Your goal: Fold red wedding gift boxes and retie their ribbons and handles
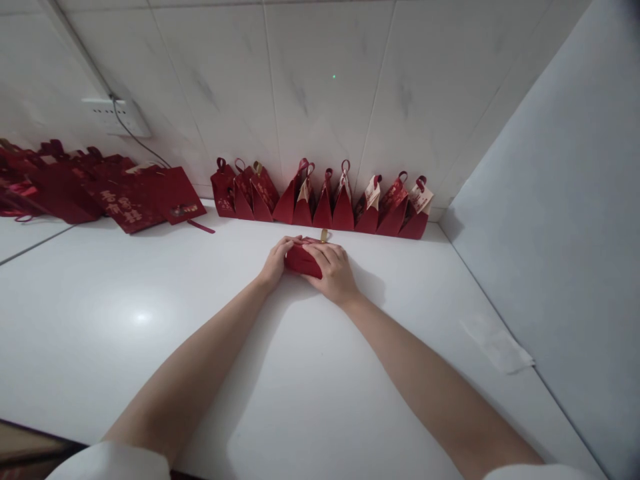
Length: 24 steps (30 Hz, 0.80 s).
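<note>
Between my two hands is a small red gift box (303, 262) with a gold ribbon loop (325, 235) sticking up behind it. My left hand (277, 261) is wrapped round the box's left side, its fingers reaching over the top edge. The right hand (334, 268) grips the right side, fingers bent over the front and top, thumb low near the base. Part of the box is hidden behind my fingers. Just beyond, a row of red folded boxes (333, 210) with ribbon loops stands along the wall.
At the left lies a pile of flat red boxes (130, 200), below a wall socket (116, 117) with a dark cable. A white tissue (500, 343) rests on the white table (310, 373) near its right side. A pale panel (565, 200) rises along the right edge.
</note>
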Available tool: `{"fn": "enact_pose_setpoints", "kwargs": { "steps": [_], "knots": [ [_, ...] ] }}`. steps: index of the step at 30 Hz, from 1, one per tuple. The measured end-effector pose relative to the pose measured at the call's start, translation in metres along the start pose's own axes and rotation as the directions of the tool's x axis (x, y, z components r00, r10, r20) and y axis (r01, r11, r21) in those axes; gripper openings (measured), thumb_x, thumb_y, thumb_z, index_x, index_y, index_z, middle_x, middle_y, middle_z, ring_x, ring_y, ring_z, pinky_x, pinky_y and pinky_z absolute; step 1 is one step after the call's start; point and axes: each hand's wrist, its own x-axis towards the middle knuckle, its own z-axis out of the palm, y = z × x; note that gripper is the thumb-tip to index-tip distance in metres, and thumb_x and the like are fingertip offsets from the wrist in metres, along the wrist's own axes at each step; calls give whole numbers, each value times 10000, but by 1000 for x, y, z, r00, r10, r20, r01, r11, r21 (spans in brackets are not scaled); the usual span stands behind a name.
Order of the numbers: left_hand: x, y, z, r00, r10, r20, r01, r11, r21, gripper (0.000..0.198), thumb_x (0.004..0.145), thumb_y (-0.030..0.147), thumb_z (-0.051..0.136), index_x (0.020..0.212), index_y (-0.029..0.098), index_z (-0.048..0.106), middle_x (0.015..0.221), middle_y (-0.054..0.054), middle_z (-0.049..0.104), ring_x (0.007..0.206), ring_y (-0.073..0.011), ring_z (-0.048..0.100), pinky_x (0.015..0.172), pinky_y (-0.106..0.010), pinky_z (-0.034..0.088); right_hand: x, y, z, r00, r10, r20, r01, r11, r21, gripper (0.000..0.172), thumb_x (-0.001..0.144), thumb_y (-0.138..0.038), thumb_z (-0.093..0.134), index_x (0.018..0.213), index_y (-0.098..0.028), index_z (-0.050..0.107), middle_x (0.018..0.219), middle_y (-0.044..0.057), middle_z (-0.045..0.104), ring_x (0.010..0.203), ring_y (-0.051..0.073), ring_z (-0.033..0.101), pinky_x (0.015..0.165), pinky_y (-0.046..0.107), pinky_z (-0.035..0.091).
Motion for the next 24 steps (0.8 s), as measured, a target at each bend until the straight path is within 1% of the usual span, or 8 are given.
{"fn": "enact_pose_setpoints", "kwargs": {
  "steps": [3, 5, 7, 9, 12, 15, 20, 24],
  "knots": [
    [2, -3, 0, 1000, 13, -10, -14, 995, -96, 165, 799, 276, 507, 916, 200, 595, 1423, -43, 530, 1290, -316, 505, 1014, -500, 484, -1, 1, 7, 980, 146, -138, -123, 979, 163, 517, 936, -424, 550, 1400, -213, 464, 1414, 136, 518, 1323, 275, 459, 1116, 483, 359],
    [2, -5, 0, 1000, 22, 4, -21, 990, -141, 302, 717, 218, 506, 1012, 219, 572, 1454, -30, 490, 1299, -312, 498, 1000, -485, 497, -1, 7, 13, 892, 390, -228, -304, 892, 335, 603, 934, -461, 518, 1445, -169, 387, 1505, 189, 400, 1415, 287, 358, 1127, 513, 340],
    [1, -7, -1, 999, 44, 14, -42, 990, -132, 584, 648, 174, 501, 1225, 262, 496, 1453, -31, 478, 1320, -300, 478, 991, -466, 508, -1, 17, 19, 771, 622, -136, -463, 695, 550, 706, 891, -529, 545, 1448, -130, 372, 1496, 224, 404, 1411, 317, 367, 1101, 528, 364],
    [1, -9, -1, 998, 58, 14, -56, 994, -94, 818, 606, 144, 500, 1394, 300, 351, 1456, -41, 468, 1328, -299, 471, 972, -460, 525, -1, 26, 22, 712, 701, 48, -535, 496, 684, 686, 862, -579, 558, 1371, -127, 474, 1371, 206, 552, 1294, 320, 508, 1040, 498, 433],
    [-1, -11, -2, 998, 14, 57, -11, 998, -59, 855, 590, 120, 516, 1416, 260, 346, 1394, -78, 534, 1263, -331, 532, 926, -481, 553, -1, 31, 19, 741, 655, 149, -520, 420, 744, 524, 880, -586, 529, 1169, -158, 619, 1147, 128, 698, 1075, 267, 646, 937, 418, 513],
    [-3, -7, -3, 986, -47, 160, 53, 998, -38, 773, 619, 112, 587, 1369, 203, 423, 1305, -114, 615, 1200, -359, 585, 941, -518, 549, -1, 27, 14, 767, 618, 173, -489, 389, 780, 457, 848, -569, 599, 1090, -183, 632, 1060, 85, 718, 967, 236, 667, 871, 378, 540],
    [-5, 6, -4, 951, -121, 285, 83, 986, 142, 728, 621, 239, 845, 1265, 157, 516, 1288, -164, 637, 1170, -372, 617, 1009, -561, 510, -2, 23, 12, 772, 607, 188, -472, 350, 809, 465, 822, -563, 647, 1102, -193, 624, 1059, 72, 717, 968, 233, 668, 883, 387, 540],
    [-6, 6, 0, 959, -102, 265, 58, 984, 168, 623, 701, 384, 829, 1224, 155, 579, 1276, -149, 654, 1152, -343, 634, 1031, -542, 498, -2, 26, 13, 782, 604, 152, -457, 389, 800, 558, 890, -662, 473, 1132, -187, 637, 1046, 75, 723, 985, 239, 661, 879, 396, 533]
  ]
}}
